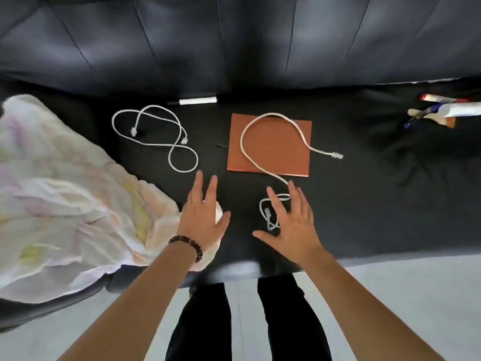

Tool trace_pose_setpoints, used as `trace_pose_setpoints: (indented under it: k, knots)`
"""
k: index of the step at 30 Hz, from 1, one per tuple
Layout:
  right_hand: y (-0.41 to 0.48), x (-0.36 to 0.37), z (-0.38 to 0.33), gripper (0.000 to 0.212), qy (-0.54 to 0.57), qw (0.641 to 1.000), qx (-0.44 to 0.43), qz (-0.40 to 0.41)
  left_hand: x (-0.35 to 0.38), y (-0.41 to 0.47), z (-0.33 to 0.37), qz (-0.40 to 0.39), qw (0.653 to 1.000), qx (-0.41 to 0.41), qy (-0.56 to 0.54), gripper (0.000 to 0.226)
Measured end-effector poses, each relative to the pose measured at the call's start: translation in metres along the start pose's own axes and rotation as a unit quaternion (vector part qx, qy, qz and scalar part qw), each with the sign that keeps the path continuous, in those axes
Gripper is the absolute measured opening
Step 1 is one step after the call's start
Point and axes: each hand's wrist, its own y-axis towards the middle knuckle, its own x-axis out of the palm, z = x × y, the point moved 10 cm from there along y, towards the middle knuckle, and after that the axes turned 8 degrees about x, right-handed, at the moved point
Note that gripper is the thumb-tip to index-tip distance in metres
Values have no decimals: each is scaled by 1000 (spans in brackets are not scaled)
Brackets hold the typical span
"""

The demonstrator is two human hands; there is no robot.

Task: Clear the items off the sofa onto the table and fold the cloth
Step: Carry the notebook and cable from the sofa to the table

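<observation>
A black sofa seat [364, 204] fills the view. A crumpled pale cloth [65, 204] lies at its left. One white cable [156, 142] lies looped left of centre. A second white cable [273, 118] runs across a brown notebook [270, 149] and down to a plug near the front edge. A white marker [197, 100] lies at the back of the seat. My left hand [203, 217], fingers straight, hovers over the cloth's right tip. My right hand [291, 222], fingers spread, is over the second cable's near end. Neither hand holds anything.
Several pens, a white tube and a brush [447, 112] lie in a heap at the far right of the seat. The sofa backrest [234, 43] rises behind. Pale floor [390, 295] and my dark-trousered legs [281, 321] are below the seat's front edge.
</observation>
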Motion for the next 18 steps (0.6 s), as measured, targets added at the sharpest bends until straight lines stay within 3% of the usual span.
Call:
trace_pose_setpoints:
  k: [3, 7, 9, 13, 18]
  knots:
    - [26, 16, 8, 104, -53, 998, -37, 2, 0, 40, 12, 32, 993, 62, 94, 93]
    - [30, 16, 32, 60, -4, 997, -30, 65, 18, 89, 34, -2, 967, 148, 207, 98]
    - [25, 14, 43, 49, 6, 994, -18, 104, 28, 111, 41, -23, 954, 178, 241, 98]
    - [19, 19, 45, 68, 30, 995, -20, 92, 44, 131, 41, -31, 954, 183, 237, 91]
    - [19, 31, 19, 103, 69, 996, -34, 37, 39, 113, 39, 99, 958, 201, 177, 62]
